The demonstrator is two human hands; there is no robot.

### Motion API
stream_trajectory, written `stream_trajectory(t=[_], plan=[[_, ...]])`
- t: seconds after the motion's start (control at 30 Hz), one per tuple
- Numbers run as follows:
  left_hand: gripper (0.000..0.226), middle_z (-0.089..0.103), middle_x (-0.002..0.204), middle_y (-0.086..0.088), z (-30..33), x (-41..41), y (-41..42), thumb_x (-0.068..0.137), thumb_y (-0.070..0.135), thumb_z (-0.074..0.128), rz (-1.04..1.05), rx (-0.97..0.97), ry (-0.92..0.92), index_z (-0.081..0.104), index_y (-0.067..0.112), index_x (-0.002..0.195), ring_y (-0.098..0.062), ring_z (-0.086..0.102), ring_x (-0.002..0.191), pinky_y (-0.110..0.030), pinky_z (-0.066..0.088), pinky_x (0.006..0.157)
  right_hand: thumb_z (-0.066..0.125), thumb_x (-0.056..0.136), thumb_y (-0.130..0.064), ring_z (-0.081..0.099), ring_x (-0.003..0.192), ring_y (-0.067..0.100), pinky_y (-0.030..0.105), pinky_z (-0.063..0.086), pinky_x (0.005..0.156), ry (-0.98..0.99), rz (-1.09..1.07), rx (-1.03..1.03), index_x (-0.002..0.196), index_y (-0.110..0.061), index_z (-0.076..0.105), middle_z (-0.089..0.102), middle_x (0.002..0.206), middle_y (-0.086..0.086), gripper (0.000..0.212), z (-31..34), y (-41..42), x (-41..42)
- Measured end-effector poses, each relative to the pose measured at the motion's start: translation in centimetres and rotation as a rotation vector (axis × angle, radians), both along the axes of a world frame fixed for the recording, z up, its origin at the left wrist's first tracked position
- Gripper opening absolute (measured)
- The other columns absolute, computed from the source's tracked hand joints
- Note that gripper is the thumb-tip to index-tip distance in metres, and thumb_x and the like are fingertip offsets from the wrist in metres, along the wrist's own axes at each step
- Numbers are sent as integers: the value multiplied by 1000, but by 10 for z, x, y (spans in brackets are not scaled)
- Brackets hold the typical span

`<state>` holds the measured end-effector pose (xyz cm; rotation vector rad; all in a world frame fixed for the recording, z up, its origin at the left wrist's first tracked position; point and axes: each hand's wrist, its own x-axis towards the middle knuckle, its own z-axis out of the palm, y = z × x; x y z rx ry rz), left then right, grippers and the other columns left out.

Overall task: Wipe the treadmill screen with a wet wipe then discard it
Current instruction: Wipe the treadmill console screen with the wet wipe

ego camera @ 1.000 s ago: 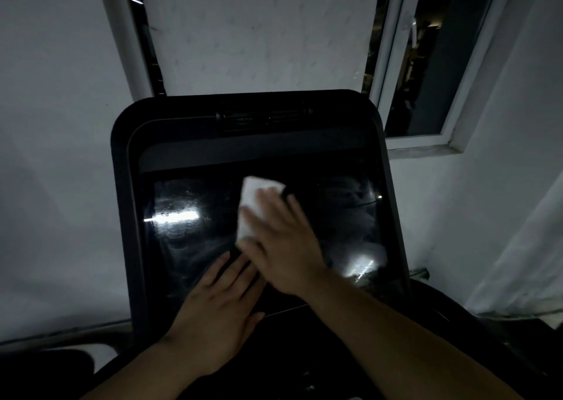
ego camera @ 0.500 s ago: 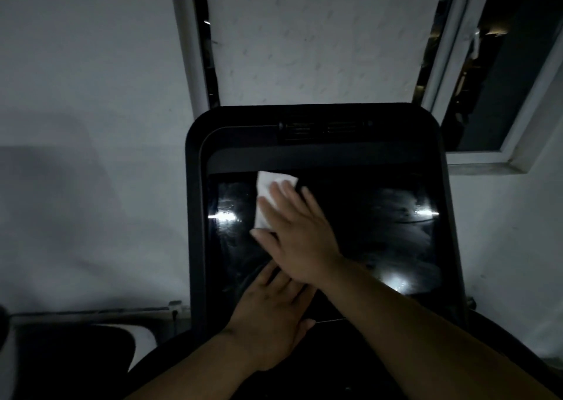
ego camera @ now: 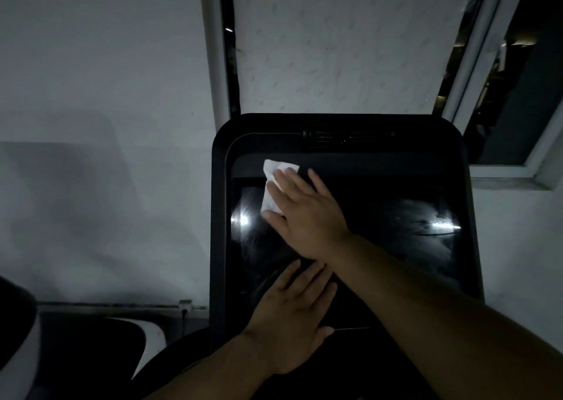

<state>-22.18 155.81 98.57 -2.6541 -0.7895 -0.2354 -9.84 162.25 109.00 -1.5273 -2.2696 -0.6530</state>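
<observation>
The treadmill screen (ego camera: 396, 226) is a dark glossy panel in a black rounded console, with streaks and light glare on it. A white wet wipe (ego camera: 272, 186) lies flat against the screen's upper left part, reaching onto the band above the glass. My right hand (ego camera: 304, 214) presses on the wipe with the fingers spread flat; most of the wipe is under it. My left hand (ego camera: 292, 317) rests flat, fingers apart, on the console's lower part below the right wrist, holding nothing.
Behind the console (ego camera: 219, 217) is a white wall (ego camera: 91, 125) and a window frame (ego camera: 518, 171) with a pale blind. A dark rounded object (ego camera: 91, 348) with a white edge sits low at the left.
My right hand has slid the wipe up and to the left across the screen, toward its top left corner. My left hand stays flat on the console's lower part. The view has shifted left.
</observation>
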Motion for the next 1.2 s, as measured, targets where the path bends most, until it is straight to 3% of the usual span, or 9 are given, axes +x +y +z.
stream_trajectory(t=[0.13,0.23,0.4,0.57,0.67,0.77,0.97,1.1,1.2], plan=[[71,28,167,-8,1,-1,0,104,57,31,-15,-16,-33,28,14,160,-28,13,156,-46,0,123,25,101,-64,11,159,21,49,10,128,-56,54,-28,158,-13,35,24,170,6,78,-25,-13,-9],[72,27,168,-9,0,-2,3,103,57,34,-16,-21,-13,30,15,160,-27,11,157,-46,-1,122,29,101,-63,19,157,18,50,16,127,-40,57,27,155,-17,43,33,167,2,73,-26,-19,21],[69,38,163,-9,-4,-2,3,96,60,44,5,-2,-2,51,17,150,-26,23,155,-49,13,120,33,104,-58,43,148,22,55,32,120,82,-168,167,146,-16,56,51,156,7,63,-22,-22,110],[71,38,163,-8,-4,-1,3,91,60,50,7,41,-51,53,18,148,-24,25,155,-48,18,118,17,102,-61,41,147,34,60,29,120,272,-472,139,151,-8,47,46,157,19,78,-29,-43,183],[72,42,161,-10,-8,1,6,87,61,53,-15,50,-50,58,18,143,-26,31,152,-49,23,116,18,105,-64,46,143,41,63,36,114,279,-411,184,146,-2,53,53,149,25,82,-41,-49,166],[72,46,158,-11,-9,2,9,84,62,56,-42,72,-58,62,18,140,-27,37,149,-49,28,114,28,104,-64,38,150,32,60,31,119,190,-243,156,151,-14,49,45,158,14,71,-55,-54,158],[73,48,156,-10,-8,2,11,82,63,58,-41,86,-47,64,19,139,-26,41,147,-49,28,113,6,98,-72,19,157,29,53,14,126,395,-478,68,160,-29,30,28,168,12,79,-46,-57,198],[73,51,154,-12,-7,2,11,82,63,57,-33,102,-18,64,18,138,-27,43,145,-49,29,110,20,102,-71,28,154,33,58,23,123,246,-341,66,156,-26,42,36,164,15,74,-62,-70,187],[73,50,154,-12,-6,2,11,82,63,57,-35,121,-25,64,17,139,-27,43,146,-49,28,112,10,100,-73,22,156,29,55,18,125,264,-426,21,160,-34,32,29,168,10,75,-55,-75,217]])
